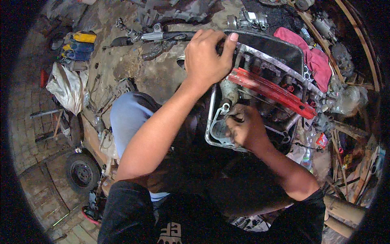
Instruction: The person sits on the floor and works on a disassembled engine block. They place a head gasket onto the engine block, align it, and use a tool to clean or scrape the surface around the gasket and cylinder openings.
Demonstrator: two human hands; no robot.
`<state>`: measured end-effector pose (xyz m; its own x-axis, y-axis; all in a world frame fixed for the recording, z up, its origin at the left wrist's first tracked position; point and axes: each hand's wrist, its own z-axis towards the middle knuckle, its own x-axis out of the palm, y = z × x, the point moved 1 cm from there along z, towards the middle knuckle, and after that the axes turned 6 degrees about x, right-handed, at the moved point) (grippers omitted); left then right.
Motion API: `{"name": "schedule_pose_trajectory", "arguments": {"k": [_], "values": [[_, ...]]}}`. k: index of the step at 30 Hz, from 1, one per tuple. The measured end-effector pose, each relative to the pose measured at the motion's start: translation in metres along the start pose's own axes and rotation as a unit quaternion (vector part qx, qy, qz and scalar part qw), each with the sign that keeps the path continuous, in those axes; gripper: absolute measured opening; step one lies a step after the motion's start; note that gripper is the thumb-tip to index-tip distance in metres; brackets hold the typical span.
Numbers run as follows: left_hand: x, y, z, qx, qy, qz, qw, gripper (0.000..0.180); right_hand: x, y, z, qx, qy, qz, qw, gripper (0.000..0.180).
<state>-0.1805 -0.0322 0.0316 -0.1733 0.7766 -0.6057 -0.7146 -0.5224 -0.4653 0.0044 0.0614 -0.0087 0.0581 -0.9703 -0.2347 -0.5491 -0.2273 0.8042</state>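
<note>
In front of me is a dark rectangular tray (209,129) with a pale metal rim, full of greasy metal parts. My left hand (209,55) is closed over its far left corner, thumb pointing away; the fingertips are partly hidden. My right hand (247,126) is curled shut in the near left part of the tray, slightly blurred. What its fingers hold cannot be made out. Beside those fingers is a flat grey metal plate (218,129) with a ringed end. A red metal bar (272,91) lies slantwise across the tray, with a scuffed grey strip (276,61) beyond it.
A silver machine part (252,20) and a long metal rod assembly (152,35) lie on the dirty floor ahead. Pink cloth (319,65) lies at the tray's far right. Clear plastic (351,97) and wood scraps crowd the right side. Leftward are a wheel (82,171) and white sack (71,87).
</note>
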Motion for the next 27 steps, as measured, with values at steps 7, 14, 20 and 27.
{"name": "schedule_pose_trajectory", "arguments": {"k": [7,14,20,27], "values": [[-0.001,-0.001,0.000,-0.002,0.009,0.002,1.000,0.038,-0.020,0.004,0.000,-0.077,0.000,-0.053,0.996,0.014],[-0.005,-0.003,0.000,-0.017,0.039,0.011,0.999,0.038,-0.034,0.017,-0.006,-0.245,0.035,-0.213,0.945,0.024],[-0.004,-0.003,0.000,-0.018,0.029,0.006,0.999,0.035,-0.030,0.014,-0.008,-0.297,0.042,-0.273,0.914,0.022],[-0.006,-0.003,0.000,-0.019,0.030,0.011,0.999,0.037,-0.026,0.010,-0.011,-0.278,0.005,-0.276,0.920,0.013]]}}
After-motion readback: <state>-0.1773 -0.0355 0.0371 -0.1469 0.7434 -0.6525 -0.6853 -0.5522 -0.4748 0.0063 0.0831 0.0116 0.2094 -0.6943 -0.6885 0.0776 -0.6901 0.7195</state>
